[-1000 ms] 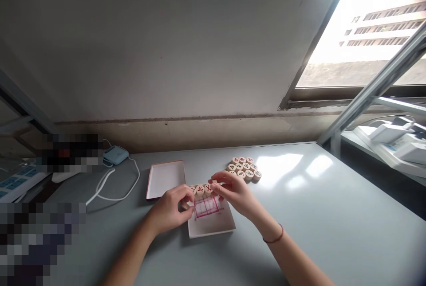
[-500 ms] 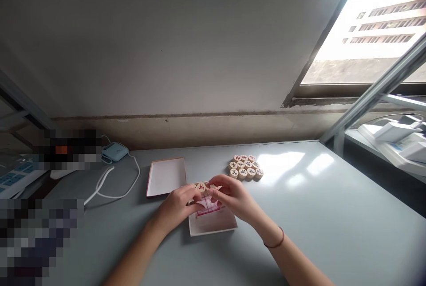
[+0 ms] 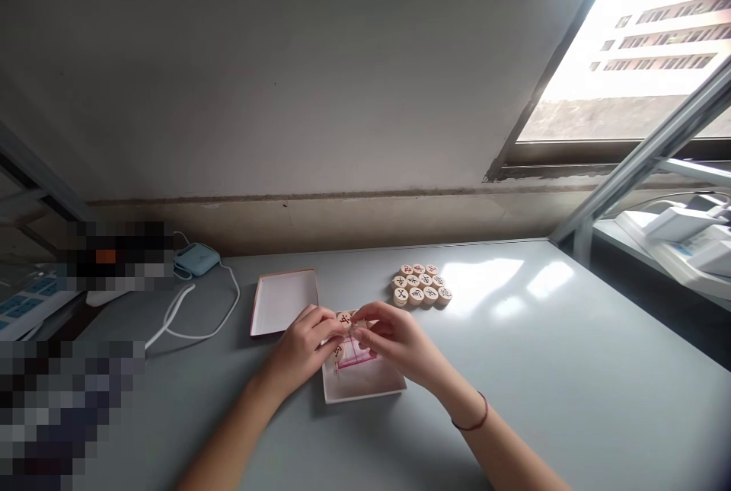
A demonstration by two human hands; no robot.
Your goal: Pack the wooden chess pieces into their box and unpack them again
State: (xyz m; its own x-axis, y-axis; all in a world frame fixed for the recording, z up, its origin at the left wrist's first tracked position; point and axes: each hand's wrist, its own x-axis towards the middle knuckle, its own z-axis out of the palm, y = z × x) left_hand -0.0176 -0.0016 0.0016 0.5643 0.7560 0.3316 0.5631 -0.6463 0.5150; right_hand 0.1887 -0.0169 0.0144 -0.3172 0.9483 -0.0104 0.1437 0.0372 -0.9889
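Observation:
Both hands meet over a shallow white box that has a red grid sheet lying in it. My left hand has its fingers curled around round wooden game pieces marked in red, at the box's far edge. My right hand pinches at the same row of pieces from the right side. A cluster of several more wooden pieces lies on the grey table beyond my right hand.
A box lid with a red rim lies open to the left of the box. A blue device with a white cable sits at the back left. A window frame and white equipment stand at the right.
The row of pieces held between both hands has come down closer to the box, and my fingers now cover more of it. The view has shifted slightly.

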